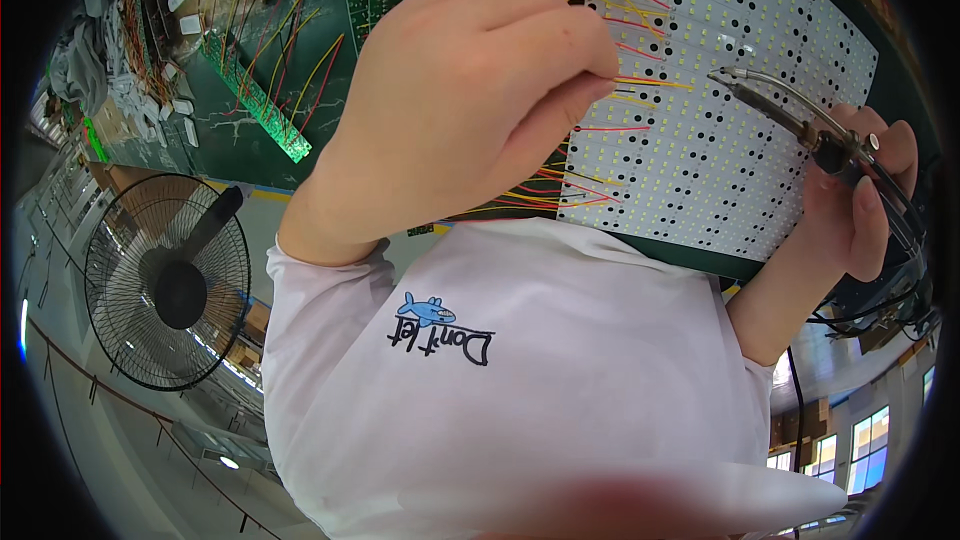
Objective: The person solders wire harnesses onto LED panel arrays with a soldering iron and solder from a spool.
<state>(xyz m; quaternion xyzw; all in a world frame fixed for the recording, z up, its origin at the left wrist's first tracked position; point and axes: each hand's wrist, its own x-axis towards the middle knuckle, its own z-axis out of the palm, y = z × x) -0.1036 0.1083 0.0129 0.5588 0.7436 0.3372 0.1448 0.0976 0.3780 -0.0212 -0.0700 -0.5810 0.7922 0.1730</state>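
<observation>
Some wires (655,83), pinched in the left hand (480,90) over the white board (700,175), seem readied for soldering; right hand (850,185) grips the iron (768,110); next likely needs steady alignment.

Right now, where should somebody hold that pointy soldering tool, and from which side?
Probably hold the soldering tool by its dark handle, coming from the right, as the right hand does. Its slim metal tip points left over the white panel and may be hot, so keep clear of that end. The thicker handle gives more to wrap around.
</observation>
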